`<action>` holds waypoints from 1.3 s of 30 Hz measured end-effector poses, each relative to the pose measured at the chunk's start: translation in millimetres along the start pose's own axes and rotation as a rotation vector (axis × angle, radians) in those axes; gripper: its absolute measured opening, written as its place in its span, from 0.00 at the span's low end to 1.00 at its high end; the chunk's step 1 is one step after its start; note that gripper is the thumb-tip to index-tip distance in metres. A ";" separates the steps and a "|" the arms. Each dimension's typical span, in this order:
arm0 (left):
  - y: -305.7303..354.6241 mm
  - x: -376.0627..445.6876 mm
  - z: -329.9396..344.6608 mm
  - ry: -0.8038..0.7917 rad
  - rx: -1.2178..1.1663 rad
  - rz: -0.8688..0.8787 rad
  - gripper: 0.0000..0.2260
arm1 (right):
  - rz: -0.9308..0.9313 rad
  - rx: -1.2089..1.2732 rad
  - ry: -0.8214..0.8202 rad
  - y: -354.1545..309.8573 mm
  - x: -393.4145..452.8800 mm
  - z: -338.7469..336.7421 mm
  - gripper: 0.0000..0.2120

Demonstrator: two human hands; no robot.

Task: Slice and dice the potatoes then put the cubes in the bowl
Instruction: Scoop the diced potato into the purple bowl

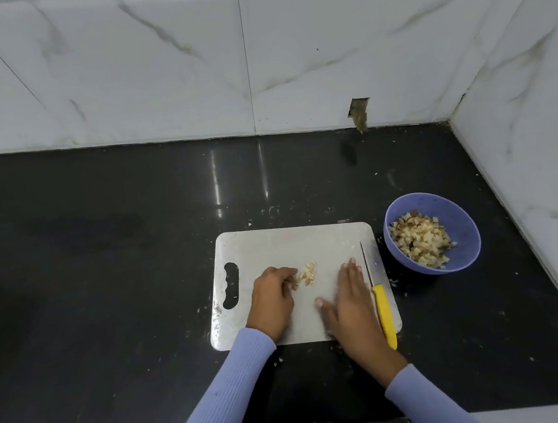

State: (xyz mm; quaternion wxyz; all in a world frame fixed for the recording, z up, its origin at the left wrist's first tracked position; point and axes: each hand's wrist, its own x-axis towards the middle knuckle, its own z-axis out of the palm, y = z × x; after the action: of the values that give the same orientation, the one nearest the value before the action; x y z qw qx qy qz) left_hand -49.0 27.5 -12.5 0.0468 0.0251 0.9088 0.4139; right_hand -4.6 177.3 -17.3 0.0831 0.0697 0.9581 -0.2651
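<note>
a small heap of pale potato cubes (306, 273) lies near the middle of a white cutting board (295, 244), a little toward the board's left half. the person's left hand (273, 298) rests on the board just left of the heap, its fingers curled inward with the fingertips touching the nearest cubes; whether it actually pinches any piece cannot be told. the right hand (351, 302) lies flat on the board to the right of the heap and apart from it, fingers straight and close together, thumb held out to the left, holding nothing. just beside that hand, along the board's right edge, lies a knife (377, 290) with a thin blade pointing away from the person and a yellow handle that sticks out past the board's near edge. off the board to the right, near its far right corner, stands a blue bowl (457, 213) holding a mound of diced potato (420, 239), some pieces with brown skin. board and bowl sit on a shiny black counter (104, 264) speckled with small scraps, backed by white marble-look wall tiles (152, 69). both arms wear light blue ribbed sleeves (221, 400).
</note>
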 end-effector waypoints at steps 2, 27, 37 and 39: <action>5.6 1.0 3.1 -0.013 -0.054 -0.031 0.18 | 0.008 -0.063 -0.022 -11.6 -1.8 11.9 0.39; 14.6 22.5 0.5 -0.120 0.177 0.097 0.11 | -0.155 -0.275 0.109 -9.4 34.9 -21.3 0.14; 26.1 37.4 -0.7 -0.254 0.431 0.214 0.04 | 0.167 1.122 -0.066 -11.0 30.7 -94.2 0.04; 25.1 39.6 -0.6 -0.245 0.417 0.211 0.02 | 0.172 1.119 0.009 -5.3 28.5 -117.0 0.07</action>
State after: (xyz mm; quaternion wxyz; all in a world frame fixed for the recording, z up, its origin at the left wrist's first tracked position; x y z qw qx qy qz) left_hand -88.3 46.9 4.4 0.1071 0.1787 0.9544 0.2140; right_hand -47.6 236.2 78.7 0.0508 0.1819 0.6627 -0.7246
